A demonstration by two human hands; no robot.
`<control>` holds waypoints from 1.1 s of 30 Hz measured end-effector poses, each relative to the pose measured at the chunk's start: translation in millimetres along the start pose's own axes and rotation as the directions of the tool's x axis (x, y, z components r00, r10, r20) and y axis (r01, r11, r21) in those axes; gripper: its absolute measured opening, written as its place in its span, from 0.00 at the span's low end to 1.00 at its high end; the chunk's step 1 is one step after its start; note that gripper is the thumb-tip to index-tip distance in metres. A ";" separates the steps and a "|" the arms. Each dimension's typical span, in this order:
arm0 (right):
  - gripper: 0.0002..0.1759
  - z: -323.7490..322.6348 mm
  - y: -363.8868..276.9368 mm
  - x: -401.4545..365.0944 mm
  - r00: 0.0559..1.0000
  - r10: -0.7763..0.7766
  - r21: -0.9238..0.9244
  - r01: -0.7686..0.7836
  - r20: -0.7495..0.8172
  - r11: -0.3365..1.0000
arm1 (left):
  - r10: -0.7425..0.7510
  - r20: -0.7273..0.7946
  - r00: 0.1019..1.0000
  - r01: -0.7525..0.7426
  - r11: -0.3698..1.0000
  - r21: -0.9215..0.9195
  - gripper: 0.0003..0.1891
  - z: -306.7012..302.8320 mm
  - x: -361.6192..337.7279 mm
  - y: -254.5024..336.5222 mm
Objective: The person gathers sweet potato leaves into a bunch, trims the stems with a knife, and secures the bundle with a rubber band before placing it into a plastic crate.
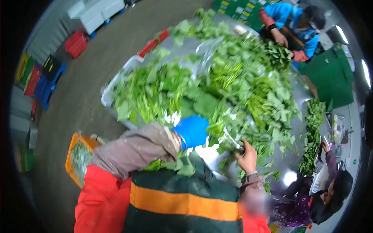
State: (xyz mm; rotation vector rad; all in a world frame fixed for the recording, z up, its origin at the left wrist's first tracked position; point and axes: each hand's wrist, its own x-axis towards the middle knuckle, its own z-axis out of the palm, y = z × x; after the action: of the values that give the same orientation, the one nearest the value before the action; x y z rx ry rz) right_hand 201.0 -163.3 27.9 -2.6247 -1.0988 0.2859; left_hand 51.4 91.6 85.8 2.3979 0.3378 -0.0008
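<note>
My left hand (191, 131), in a blue glove, is closed among leafy greens (200, 103) at the near side of the metal table (276, 149). Its fingertips are partly hidden by leaves. Just to the right, my bare right hand (247, 158) grips a small dark-handled tool (240, 148); a narrow pale strip, possibly its blade, points toward the greens by the glove. Bunches with pale green stems (258, 101) are heaped beyond both hands. At the left edge, a white tub (110, 92) holds more greens.
Across the table a person in blue (285, 15) handles dark leaves. Another person in purple (293, 207) is at the right, near a row of greens (312, 132). An orange crate (73, 155) stands on the floor at my left. A green bin (330, 75) stands back right.
</note>
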 end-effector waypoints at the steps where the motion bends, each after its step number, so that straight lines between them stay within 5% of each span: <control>1: 0.34 -8.7 1.1 6.9 0.989 -0.128 0.167 0.139 -0.072 0.976 | 0.014 0.047 0.999 -0.021 0.991 0.136 0.10 -5.3 6.6 8.7; 3: 0.36 -52.1 -47.1 15.2 0.994 -0.055 0.676 0.106 -0.097 0.730 | 0.123 0.046 0.991 -0.132 0.941 0.312 0.07 -3.9 19.8 16.0; 5: 0.36 -94.4 -85.6 21.9 0.975 -0.202 0.517 0.218 -0.088 0.828 | 0.252 0.026 0.967 -0.241 0.884 0.401 0.10 17.9 37.6 17.7; 6: 0.33 -96.7 -89.1 28.1 0.932 -0.351 0.226 0.363 -0.093 0.904 | 0.265 0.035 0.964 -0.251 0.856 0.452 0.17 26.3 41.3 25.1; 7: 0.27 -95.7 -100.0 29.4 0.901 -0.414 0.140 0.430 -0.127 0.892 | 0.276 0.045 0.960 -0.261 0.827 0.498 0.25 31.4 45.1 35.4; 9: 0.22 -84.2 -107.2 26.8 0.959 -0.115 0.006 0.117 0.259 0.993 | 0.387 0.193 0.902 -0.431 0.837 0.336 0.37 6.8 43.9 65.9; 12: 0.17 -75.4 -110.2 9.2 0.984 0.057 -0.016 -0.056 0.168 0.998 | 0.489 0.300 0.819 -0.568 0.765 0.304 0.40 11.5 51.0 74.3; 15: 0.16 -39.4 -94.2 -16.9 0.983 0.182 0.083 -0.183 0.012 0.980 | 0.708 0.248 0.662 -0.749 0.610 0.258 0.39 48.3 59.4 67.4; 17: 0.16 -17.7 -69.3 -30.9 0.979 0.199 0.258 -0.179 -0.053 0.949 | 0.652 0.404 0.642 -0.767 0.546 0.338 0.33 52.1 59.5 97.7; 18: 0.15 -4.1 -53.8 -36.1 0.949 0.244 0.302 -0.176 -0.202 0.937 | 0.797 0.212 0.566 -0.798 0.466 0.382 0.34 45.4 51.8 111.7; 19: 0.15 2.1 -26.0 -44.5 0.971 0.116 0.223 -0.068 -0.209 0.972 | 0.888 0.014 0.459 -0.805 0.410 0.430 0.34 43.0 38.7 122.7; 20: 0.16 -13.5 -12.0 -51.4 0.936 0.189 0.459 -0.034 -0.297 0.888 | 0.882 0.109 0.459 -0.859 0.410 0.307 0.35 42.9 26.2 134.7; 22: 0.17 -29.9 34.5 -58.4 0.871 0.443 0.513 -0.287 -0.211 0.809 | 0.837 0.384 0.389 -0.909 0.416 0.014 0.39 37.3 12.5 153.5; 25: 0.16 -90.8 98.8 -74.3 0.751 0.515 0.573 -0.225 -0.413 0.788 | 0.586 0.749 0.309 -0.567 0.746 -0.350 0.38 66.1 25.3 154.3; 29: 0.05 -139.2 243.7 -90.0 0.556 0.646 0.703 -0.147 -0.523 0.696 | 0.453 0.724 0.520 -0.628 0.778 -0.035 0.29 131.0 59.6 134.8; 33: 0.04 -141.8 357.4 -104.9 0.439 0.646 0.639 -0.188 -0.625 0.746 | 0.317 0.649 0.691 -0.351 0.933 -0.082 0.27 158.7 73.4 115.0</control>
State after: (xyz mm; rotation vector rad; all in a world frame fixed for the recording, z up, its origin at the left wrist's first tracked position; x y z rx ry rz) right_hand 406.4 -504.2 50.8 -2.0555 0.0348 -0.5112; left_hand 164.7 -76.8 34.8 2.2938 -0.4442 -0.6802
